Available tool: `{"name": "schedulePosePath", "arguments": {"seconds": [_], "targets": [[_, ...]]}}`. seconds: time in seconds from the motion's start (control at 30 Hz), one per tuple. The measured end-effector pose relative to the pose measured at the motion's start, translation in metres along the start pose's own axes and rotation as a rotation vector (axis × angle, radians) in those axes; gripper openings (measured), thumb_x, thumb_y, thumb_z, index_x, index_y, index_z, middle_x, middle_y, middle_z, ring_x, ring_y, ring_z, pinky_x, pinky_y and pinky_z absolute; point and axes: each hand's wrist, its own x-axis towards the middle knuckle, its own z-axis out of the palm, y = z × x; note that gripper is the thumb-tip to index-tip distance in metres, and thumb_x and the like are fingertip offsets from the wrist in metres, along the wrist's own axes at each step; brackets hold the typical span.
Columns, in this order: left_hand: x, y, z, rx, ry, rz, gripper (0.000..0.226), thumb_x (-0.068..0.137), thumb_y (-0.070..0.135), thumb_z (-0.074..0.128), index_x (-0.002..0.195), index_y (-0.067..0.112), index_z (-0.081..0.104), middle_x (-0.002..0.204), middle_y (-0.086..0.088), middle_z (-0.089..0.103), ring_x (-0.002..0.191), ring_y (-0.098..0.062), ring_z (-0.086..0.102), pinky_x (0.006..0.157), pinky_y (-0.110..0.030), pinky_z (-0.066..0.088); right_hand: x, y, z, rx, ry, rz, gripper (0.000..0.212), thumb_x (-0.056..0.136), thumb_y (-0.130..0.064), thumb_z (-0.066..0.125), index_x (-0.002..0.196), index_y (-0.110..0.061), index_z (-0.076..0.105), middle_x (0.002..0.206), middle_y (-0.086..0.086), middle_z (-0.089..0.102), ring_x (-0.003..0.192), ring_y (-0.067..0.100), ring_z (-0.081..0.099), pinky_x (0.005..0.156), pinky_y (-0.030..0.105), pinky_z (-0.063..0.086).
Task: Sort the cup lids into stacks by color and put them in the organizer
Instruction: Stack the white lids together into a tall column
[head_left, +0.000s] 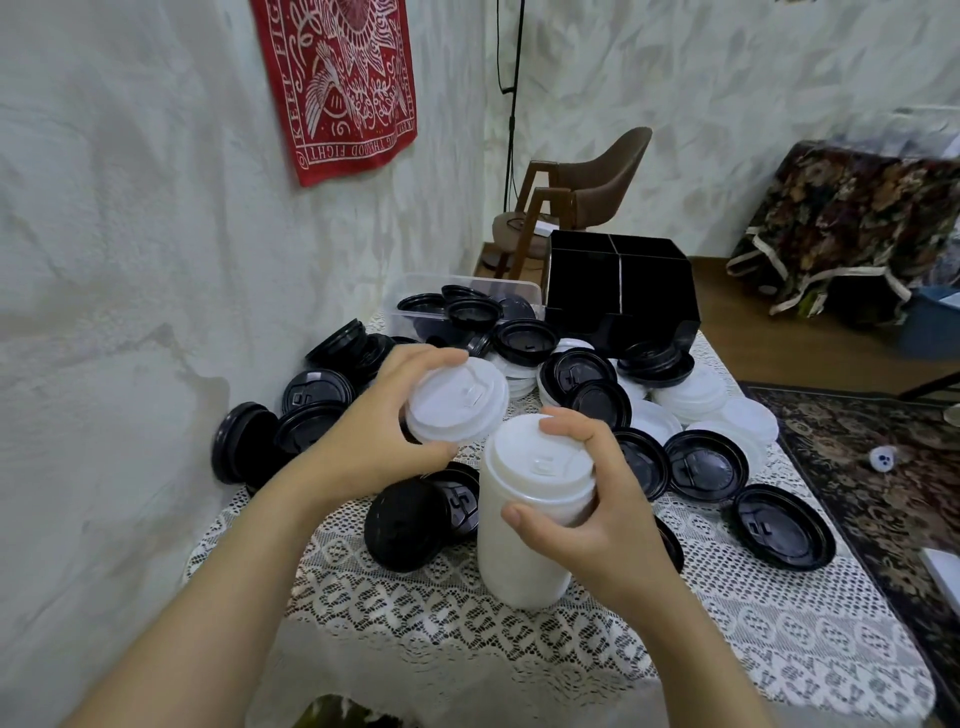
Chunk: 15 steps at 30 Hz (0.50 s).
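Fingers (567, 431) grip two white lid stacks: left hand (363, 441) short stack (460, 402), right hand (602, 525) tall stack (517, 551)

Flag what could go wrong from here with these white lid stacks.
1. The right hand holds the tall white stack only near its top; adding the short white stack from the left hand could tip it or shed lower lids.
2. Loose black lids crowd the way to the organizer, and the black lid at the table edge could fall.
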Motion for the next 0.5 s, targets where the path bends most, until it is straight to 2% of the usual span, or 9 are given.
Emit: {"name": "schedulePosePath", "arguments": {"seconds": [0.07, 0.13, 0.23, 0.3, 0.37, 0.43, 0.5], "targets": [[-0.004, 0.014, -0.001, -0.112, -0.066, 0.055, 0.073, 0.063, 0.025, 0.071, 0.132, 0.035, 0.049, 0.134, 0.008, 0.044, 0.128, -0.009, 0.046, 0.108, -0.032, 0.039, -0.001, -0.001, 0.000, 0.009, -0.003, 0.006, 0.073, 0.057, -0.044, 0.081, 0.120, -0.047, 0.044, 0.113, -0.027, 0.054, 0.108, 0.005, 0.058, 0.086, 0.023, 0.051], [-0.005, 0.030, 0.001, -0.169, -0.150, 0.087, 0.071, 0.064, 0.024, 0.069, 0.131, 0.033, 0.050, 0.133, 0.004, 0.049, 0.126, -0.014, 0.050, 0.104, -0.031, 0.043, 0.000, -0.001, 0.000, 0.017, -0.005, -0.006, 0.084, 0.061, -0.035, 0.084, 0.130, -0.042, 0.037, 0.113, -0.028, 0.053, 0.109, 0.002, 0.057, 0.085, 0.019, 0.050], [-0.001, 0.045, 0.004, -0.086, -0.280, 0.129, 0.066, 0.064, 0.023, 0.063, 0.128, 0.032, 0.051, 0.131, 0.011, 0.050, 0.126, -0.013, 0.050, 0.102, -0.028, 0.042, 0.002, 0.000, 0.001, 0.028, -0.002, -0.002, 0.102, 0.060, -0.033, 0.084, 0.142, -0.042, 0.024, 0.118, -0.034, 0.050, 0.115, -0.004, 0.053, 0.090, 0.020, 0.049], [0.003, 0.049, 0.006, -0.014, -0.357, 0.145, 0.066, 0.065, 0.013, 0.062, 0.128, 0.031, 0.053, 0.132, 0.016, 0.048, 0.130, -0.010, 0.045, 0.106, -0.029, 0.040, 0.002, 0.001, 0.000, 0.033, -0.005, 0.001, 0.112, 0.059, -0.036, 0.085, 0.145, -0.046, 0.015, 0.125, -0.034, 0.048, 0.120, -0.005, 0.050, 0.097, 0.024, 0.045], [0.007, 0.049, 0.008, 0.020, -0.411, 0.132, 0.068, 0.065, 0.004, 0.061, 0.126, 0.031, 0.055, 0.133, 0.018, 0.046, 0.133, -0.006, 0.041, 0.109, -0.028, 0.037, 0.002, 0.002, 0.000, 0.040, -0.007, 0.001, 0.115, 0.060, -0.033, 0.085, 0.146, -0.048, 0.011, 0.129, -0.028, 0.049, 0.122, -0.002, 0.051, 0.099, 0.025, 0.044], [0.010, 0.049, 0.010, 0.021, -0.451, 0.109, 0.067, 0.063, 0.006, 0.060, 0.124, 0.033, 0.057, 0.134, 0.020, 0.046, 0.134, -0.004, 0.038, 0.111, -0.028, 0.034, 0.002, 0.002, 0.000, 0.045, -0.003, -0.005, 0.114, 0.061, -0.029, 0.084, 0.144, -0.051, 0.009, 0.132, -0.021, 0.048, 0.121, -0.001, 0.052, 0.096, 0.023, 0.045], [0.012, 0.048, 0.012, -0.006, -0.487, 0.067, 0.067, 0.061, 0.003, 0.057, 0.122, 0.033, 0.059, 0.135, 0.021, 0.046, 0.135, -0.001, 0.037, 0.114, -0.030, 0.031, 0.002, 0.001, 0.000, 0.046, 0.000, -0.009, 0.113, 0.062, -0.029, 0.084, 0.143, -0.053, 0.009, 0.134, -0.022, 0.047, 0.121, -0.002, 0.052, 0.094, 0.021, 0.045]]}}
